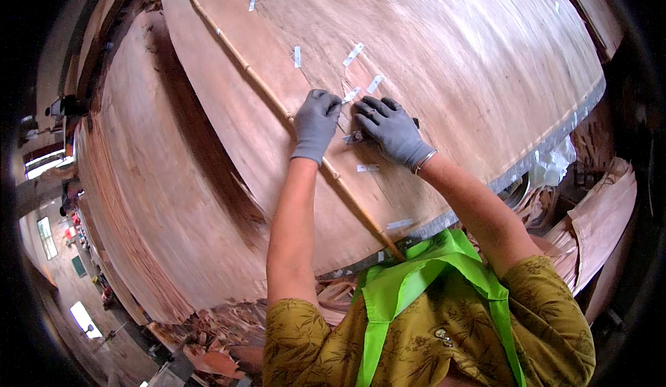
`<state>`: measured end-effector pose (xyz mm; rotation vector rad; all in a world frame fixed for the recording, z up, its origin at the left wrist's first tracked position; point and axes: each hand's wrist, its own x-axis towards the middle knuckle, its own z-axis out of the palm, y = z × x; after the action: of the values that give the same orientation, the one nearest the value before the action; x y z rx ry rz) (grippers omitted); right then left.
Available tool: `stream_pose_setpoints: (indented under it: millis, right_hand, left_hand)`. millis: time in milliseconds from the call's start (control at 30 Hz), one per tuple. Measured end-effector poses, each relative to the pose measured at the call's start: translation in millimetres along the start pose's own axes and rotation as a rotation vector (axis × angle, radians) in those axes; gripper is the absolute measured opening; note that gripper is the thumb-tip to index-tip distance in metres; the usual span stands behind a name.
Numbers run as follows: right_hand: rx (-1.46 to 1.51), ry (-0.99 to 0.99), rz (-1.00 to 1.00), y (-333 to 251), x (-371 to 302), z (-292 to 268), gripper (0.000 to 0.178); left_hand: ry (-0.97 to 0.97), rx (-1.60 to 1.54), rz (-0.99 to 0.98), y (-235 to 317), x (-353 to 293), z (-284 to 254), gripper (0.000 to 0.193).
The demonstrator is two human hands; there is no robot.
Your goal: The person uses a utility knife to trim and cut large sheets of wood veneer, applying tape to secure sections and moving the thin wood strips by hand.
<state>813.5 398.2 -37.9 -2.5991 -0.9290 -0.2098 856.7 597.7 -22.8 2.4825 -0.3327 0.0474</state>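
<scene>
My left hand [317, 123], in a grey glove, pinches the end of a short white tape strip [352, 95] on a large reddish-brown veneer sheet [444, 61]. Just right of it, my gloved right hand [394, 131] rests palm down on the sheet, its fingers stretched out over a split in the wood. A small dark end [416, 122] sticks out beside that palm; what it belongs to is hidden. More tape strips [353, 54] lie around the split and farther up. A thin bamboo pole [267, 92] crosses the sheet diagonally, passing by my left wrist.
To the left lies another veneer stack [149, 179], with a dark gap between it and my sheet. Torn veneer scraps [215, 338] are heaped below it. At the right are crumpled clear plastic [553, 161] and curled veneer pieces [596, 220].
</scene>
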Motion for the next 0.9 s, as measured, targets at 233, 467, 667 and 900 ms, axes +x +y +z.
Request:
stream_pose_setpoints:
  millis: [233,467,667,900]
  right_hand:
    - [0.015,0.018,0.012,0.7,0.2,2.3,0.036]
    - [-0.016,0.014,0.027,-0.1,0.0,2.4,0.040]
    - [-0.008,0.013,0.013,0.1,0.5,2.8,0.039]
    - [-0.021,0.043,0.032,-5.2,2.6,-13.2,0.036]
  left_hand:
    - [0.036,0.026,-0.126,1.7,4.7,6.5,0.011]
    - [0.122,0.107,-0.171,4.8,12.2,13.7,0.013]
    - [0.115,0.105,-0.231,-2.1,15.0,17.1,0.014]
    - [0.266,-0.058,-0.108,-12.5,4.1,24.1,0.012]
